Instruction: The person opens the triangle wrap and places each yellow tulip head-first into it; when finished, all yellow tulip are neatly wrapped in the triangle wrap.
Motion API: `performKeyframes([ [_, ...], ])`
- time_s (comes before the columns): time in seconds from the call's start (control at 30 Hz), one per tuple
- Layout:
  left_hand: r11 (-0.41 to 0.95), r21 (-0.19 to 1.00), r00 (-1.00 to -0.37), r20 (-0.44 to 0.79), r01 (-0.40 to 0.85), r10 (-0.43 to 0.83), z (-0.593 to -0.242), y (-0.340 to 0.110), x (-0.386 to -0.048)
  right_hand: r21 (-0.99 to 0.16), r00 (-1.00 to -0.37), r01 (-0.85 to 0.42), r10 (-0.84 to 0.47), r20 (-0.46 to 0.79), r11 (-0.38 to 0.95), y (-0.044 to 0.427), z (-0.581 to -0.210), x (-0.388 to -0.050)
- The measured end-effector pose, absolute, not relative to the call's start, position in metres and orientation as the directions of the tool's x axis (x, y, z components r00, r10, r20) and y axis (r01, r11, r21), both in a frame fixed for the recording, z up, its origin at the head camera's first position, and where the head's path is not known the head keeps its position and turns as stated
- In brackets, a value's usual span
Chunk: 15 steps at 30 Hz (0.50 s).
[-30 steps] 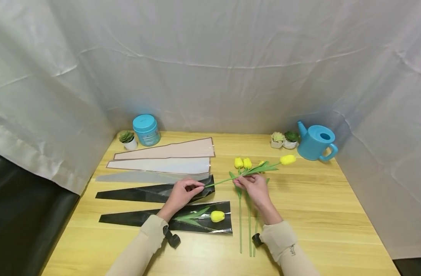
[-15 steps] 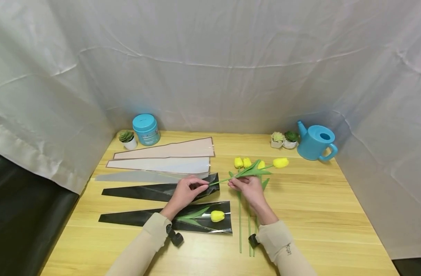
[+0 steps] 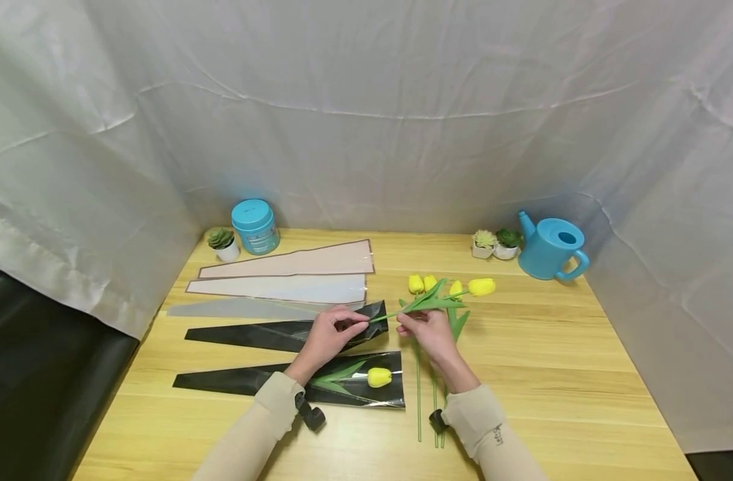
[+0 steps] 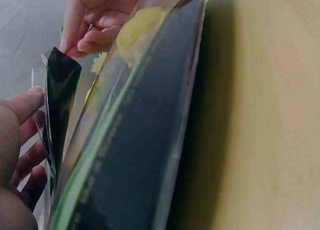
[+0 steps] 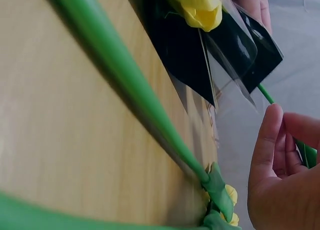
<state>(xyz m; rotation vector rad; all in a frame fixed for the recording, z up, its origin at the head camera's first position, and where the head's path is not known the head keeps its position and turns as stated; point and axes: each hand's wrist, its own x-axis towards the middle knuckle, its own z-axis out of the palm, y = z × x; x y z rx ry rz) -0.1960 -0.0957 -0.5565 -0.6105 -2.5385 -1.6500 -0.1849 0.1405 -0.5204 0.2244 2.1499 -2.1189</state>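
One yellow tulip held at the wide end of the upper black sleeve

A blue tub stands at the left. Nearer, an enclosed tulip shows through the lower black sleeve. Just beyond that sleeve, the left hand grips the upper one. The yellow tulip's stem runs to its wide end; whether it goes inside is unclear. Farther right, the right hand pinches that stem. Three loose tulips lie under that hand, and a blue watering can stands far right.

I see the left hand holding a black wrapper while the right hand pinches a yellow tulip.
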Motion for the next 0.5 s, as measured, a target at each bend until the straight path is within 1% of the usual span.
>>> performKeyframes([
  [0.2,0.343,0.86,-0.911,0.276,0.377,0.308,-0.554,-0.091,-0.198,-0.982,-0.982,0.188,0.03,-0.188,0.011,0.136,-0.52,-0.184],
  [0.5,0.311,0.865,-0.901,0.295,0.393,0.319,-0.552,-0.085,-0.198,-0.974,-0.975,0.22,0.021,-0.219,0.045,0.134,-0.519,-0.182],
])
